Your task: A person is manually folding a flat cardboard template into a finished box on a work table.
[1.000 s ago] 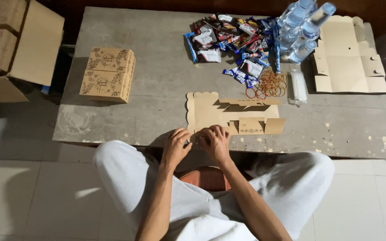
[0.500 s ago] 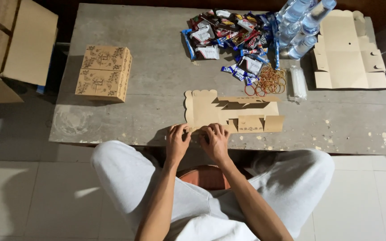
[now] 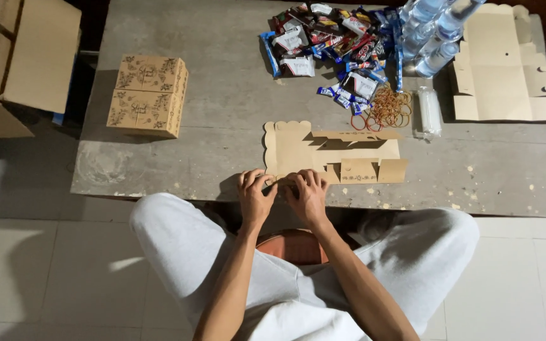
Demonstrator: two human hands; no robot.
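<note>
Legs: loose, light grey-white trousers, softly creased over both knees.
Arms: bare from the elbows down; no sleeves, watch or bracelet show.
Hands: left hand (image 3: 255, 197) and right hand (image 3: 306, 196) bare, ungloved, no rings visible.

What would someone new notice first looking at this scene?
Probably the two hands, left hand and right hand, pressing the near edge of a flat cardboard box cutout at the table's front. Next, the colourful heap of snack packets at the far side, with rubber bands just below it and finished printed boxes on the left.
</note>
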